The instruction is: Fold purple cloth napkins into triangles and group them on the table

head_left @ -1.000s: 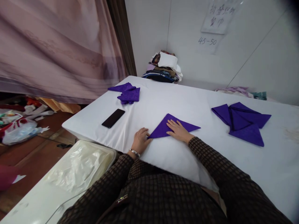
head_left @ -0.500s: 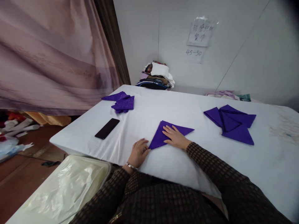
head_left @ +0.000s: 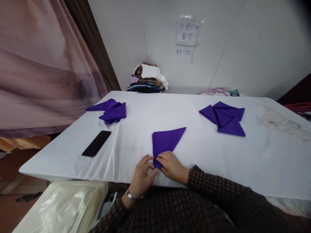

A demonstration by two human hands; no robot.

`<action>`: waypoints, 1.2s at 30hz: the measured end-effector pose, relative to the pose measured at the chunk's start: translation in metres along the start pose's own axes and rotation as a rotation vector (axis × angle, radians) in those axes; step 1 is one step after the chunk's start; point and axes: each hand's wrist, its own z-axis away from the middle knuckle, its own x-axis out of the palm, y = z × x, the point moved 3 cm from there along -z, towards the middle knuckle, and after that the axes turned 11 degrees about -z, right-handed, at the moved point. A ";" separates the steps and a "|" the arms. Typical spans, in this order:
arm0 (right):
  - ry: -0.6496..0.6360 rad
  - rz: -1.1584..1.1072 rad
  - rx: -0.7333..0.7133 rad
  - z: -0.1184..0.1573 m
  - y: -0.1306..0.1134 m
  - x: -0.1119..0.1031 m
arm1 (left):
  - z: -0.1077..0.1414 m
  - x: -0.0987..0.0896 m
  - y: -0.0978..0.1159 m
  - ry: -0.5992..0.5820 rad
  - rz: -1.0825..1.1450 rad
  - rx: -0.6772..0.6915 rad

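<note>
A purple cloth napkin [head_left: 165, 141], folded to a triangle, lies near the table's front edge, one point reaching to the far right. My left hand [head_left: 143, 173] is at its near corner, thumb and fingertips closing on the left edge. From the right, my right hand [head_left: 172, 166] grips the same corner with bent fingers held together; its thumb is mostly hidden. Several folded purple napkins [head_left: 230, 118] overlap at the right back. A loose bunch of purple napkins [head_left: 113, 111] lies at the left back.
A black phone [head_left: 96, 143] lies on the white-covered table [head_left: 136, 129], left of my hands. A plastic-covered bin [head_left: 70, 204] stands below the left front edge. Behind the table sits a pile of folded clothes [head_left: 148, 77]. Paper signs [head_left: 187, 32] hang on the wall.
The napkin has turned, its near corner now closer to me. My right hand has slid from lying flat on its middle down to that corner, beside my left hand. The view has shifted right.
</note>
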 end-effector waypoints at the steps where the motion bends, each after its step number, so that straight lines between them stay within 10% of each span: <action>1: 0.009 -0.020 0.006 0.001 -0.001 0.000 | -0.001 -0.003 0.004 -0.011 -0.004 0.014; 9: -0.074 -0.378 0.041 0.014 -0.010 -0.011 | -0.046 -0.007 -0.004 -0.140 0.063 0.150; 18: 0.160 -1.260 0.638 -0.011 0.059 -0.044 | -0.071 0.010 -0.028 -0.182 -0.013 0.027; 36: 0.251 -1.017 0.840 -0.046 0.119 -0.054 | -0.071 0.025 -0.041 -0.014 -0.034 -0.229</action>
